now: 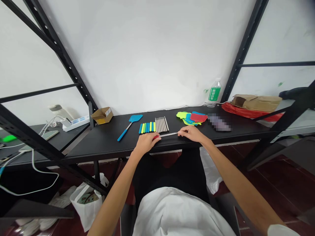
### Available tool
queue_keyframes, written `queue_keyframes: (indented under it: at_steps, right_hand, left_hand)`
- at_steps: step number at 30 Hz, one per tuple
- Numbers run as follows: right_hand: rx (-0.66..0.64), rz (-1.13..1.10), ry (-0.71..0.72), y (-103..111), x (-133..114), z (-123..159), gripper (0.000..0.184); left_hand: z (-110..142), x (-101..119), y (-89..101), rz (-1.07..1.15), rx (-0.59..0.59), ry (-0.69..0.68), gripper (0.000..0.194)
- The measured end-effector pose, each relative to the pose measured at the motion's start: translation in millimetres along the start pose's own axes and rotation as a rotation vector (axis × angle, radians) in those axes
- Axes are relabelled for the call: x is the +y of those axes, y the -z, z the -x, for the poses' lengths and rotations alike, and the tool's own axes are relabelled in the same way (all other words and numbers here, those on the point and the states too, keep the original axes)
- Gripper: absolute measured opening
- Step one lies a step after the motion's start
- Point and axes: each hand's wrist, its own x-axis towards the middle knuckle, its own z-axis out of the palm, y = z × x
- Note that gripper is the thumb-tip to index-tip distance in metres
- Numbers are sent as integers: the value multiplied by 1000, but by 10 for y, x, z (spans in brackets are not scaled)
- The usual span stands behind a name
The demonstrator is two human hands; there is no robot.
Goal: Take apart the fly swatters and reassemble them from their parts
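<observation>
Close to the front edge of the black table, my left hand (pixel 146 141) is closed round a red handle (pixel 156 137). A thin metal rod (pixel 168 134) runs from that handle to my right hand (pixel 192 133), whose fingers pinch the rod's far end. Just beyond my left hand lies a row of blue and yellow-green handles (pixel 147 127). Beside them several loose metal rods (pixel 162 124) lie side by side. Flat swatter heads (pixel 199 117) in red, blue and yellow-green are heaped past my right hand. A whole blue fly swatter (pixel 126 128) rests to the left.
On the black table (pixel 103 141) stand an open cardboard box (pixel 102 115) at left and a water bottle (pixel 214 93) at back right. A blurred item (pixel 219 122) lies at right, near a brown carton (pixel 256 103) on red plastic. Black shelf posts flank both sides.
</observation>
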Motion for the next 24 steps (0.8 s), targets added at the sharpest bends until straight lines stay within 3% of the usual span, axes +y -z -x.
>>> queue_keyframes:
  at_steps: [11,24]
  right_hand:
    - [64,-47,11,-16,-17,14,17]
    - [69,-29,13,-35,46,5,29]
  left_hand:
    - [1,-1,-2,-5,-8,8,34]
    - [2,6,9,4,-15,12,35]
